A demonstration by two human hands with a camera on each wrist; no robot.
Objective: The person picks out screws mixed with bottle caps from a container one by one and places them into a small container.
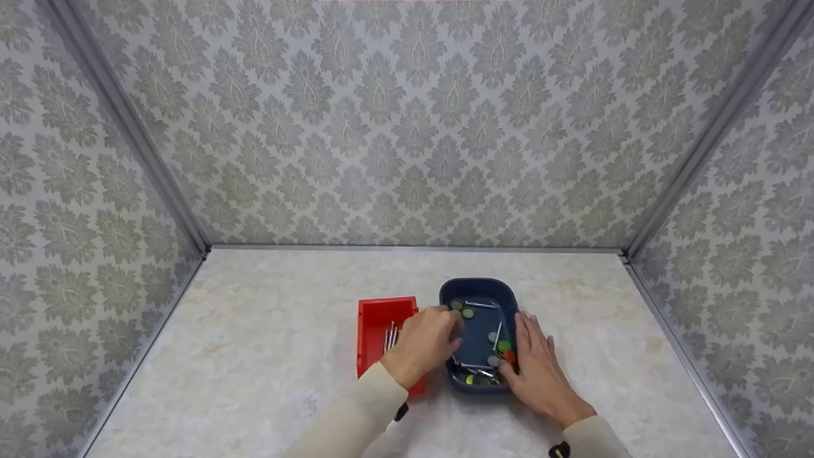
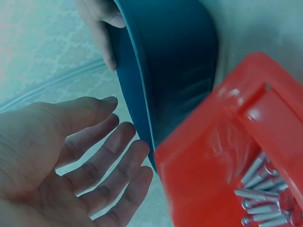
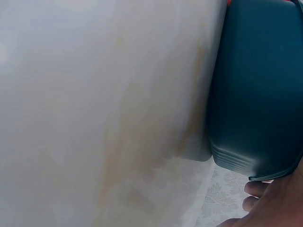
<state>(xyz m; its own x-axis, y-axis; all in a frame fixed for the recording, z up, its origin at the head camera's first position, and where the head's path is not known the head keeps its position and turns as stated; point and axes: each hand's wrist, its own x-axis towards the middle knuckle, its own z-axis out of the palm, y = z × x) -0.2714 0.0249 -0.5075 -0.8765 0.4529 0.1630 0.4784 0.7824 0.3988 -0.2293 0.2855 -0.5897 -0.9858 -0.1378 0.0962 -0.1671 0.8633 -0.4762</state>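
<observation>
A dark blue basin [image 1: 478, 286] holds silver bolts [image 1: 477, 367], several round discs [image 1: 469, 313] and small green and red pieces [image 1: 509, 356]. My left hand [image 1: 429, 337] is over its left rim, between it and the red bin [image 1: 388, 308]. In the left wrist view the left hand [image 2: 90, 161] has loosely bent, parted fingers with nothing visible between them. My right hand [image 1: 540, 375] rests on the basin's right rim, fingers fairly straight along it and thumb reaching inside. Silver bolts [image 2: 267, 194] lie in the red bin.
The red bin stands close beside the basin on the left, partly covered by my left forearm. Both stand on a pale mottled tabletop [image 1: 267, 331]. Patterned wall panels [image 1: 413, 127] with grey metal edging enclose the back and sides.
</observation>
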